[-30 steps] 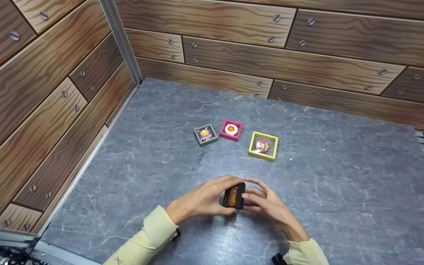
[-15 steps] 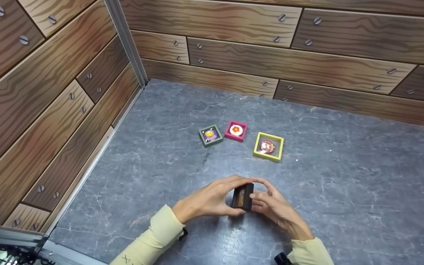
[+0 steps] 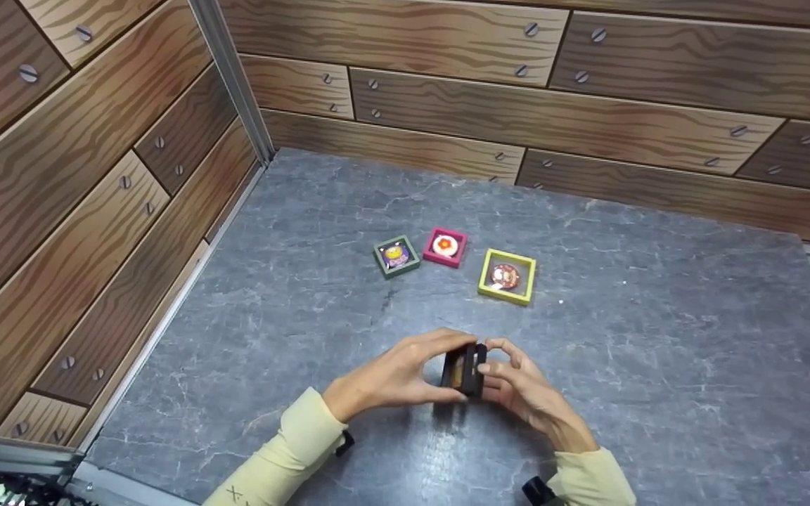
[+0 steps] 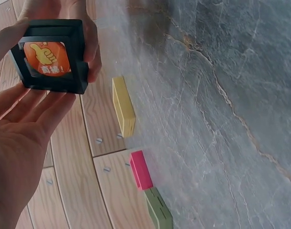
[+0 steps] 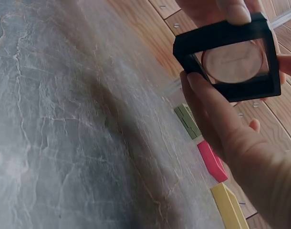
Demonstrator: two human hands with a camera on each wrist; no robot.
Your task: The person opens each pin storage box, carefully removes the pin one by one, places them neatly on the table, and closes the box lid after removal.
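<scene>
Above the tabletop, both hands hold a black square display frame (image 4: 79,62) upright. Inside its window is a round orange badge (image 4: 49,57) with a yellow thumbs-up; the right wrist view shows the badge's plain back. My left hand (image 3: 401,372) grips the frame between thumb below and fingers above. My right hand (image 3: 528,393) pinches the opposite side with its thumb and fingers. A narrow pale slit runs down the frame's right part in the head view, between two dark layers.
Beyond the hands lie three more display frames with round badges: green (image 3: 380,266), pink (image 3: 444,262) and yellow (image 3: 507,298). A wood-print wall (image 3: 433,98) stands behind the grey marbled tabletop (image 3: 658,337), another at left.
The frame has turned slightly between the hands, and the pale slit now shows between its dark layers. Hands stay almost in place. The head view shifts a little.
</scene>
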